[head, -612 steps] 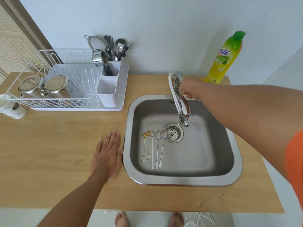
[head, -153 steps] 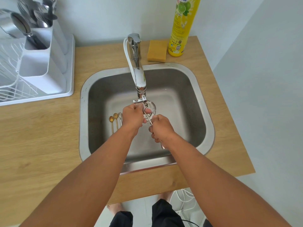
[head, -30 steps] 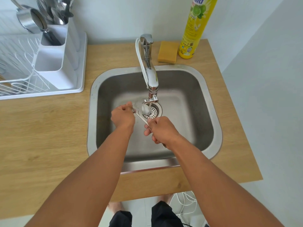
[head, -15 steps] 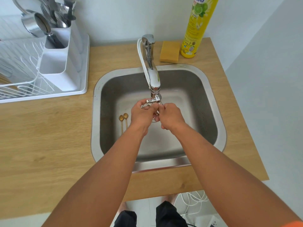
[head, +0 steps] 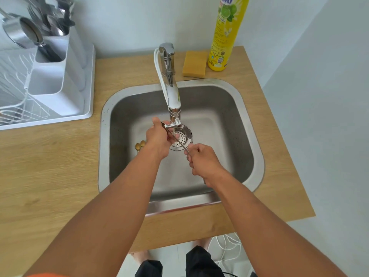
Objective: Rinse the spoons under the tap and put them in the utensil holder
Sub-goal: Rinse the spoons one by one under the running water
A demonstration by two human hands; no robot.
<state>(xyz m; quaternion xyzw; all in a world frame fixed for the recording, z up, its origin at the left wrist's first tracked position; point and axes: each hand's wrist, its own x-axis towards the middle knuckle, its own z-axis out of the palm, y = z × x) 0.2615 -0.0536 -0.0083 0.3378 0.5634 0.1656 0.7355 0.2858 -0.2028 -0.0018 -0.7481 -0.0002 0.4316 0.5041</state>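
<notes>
Slim steel spoon (head: 180, 143) under tap (head: 171, 92)

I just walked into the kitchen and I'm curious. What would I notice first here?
Two hands, the left hand and right hand, hold a silver spoon under the tap, over the middle of the sink. A tall yellow dish soap bottle stands behind the sink, beside a sponge.

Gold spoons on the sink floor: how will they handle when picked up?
The gold spoons look thin and small, so probably light and stiff. Lying flat on the steel sink under the left hand, likely wet, they may slip; pinch the handles.
</notes>
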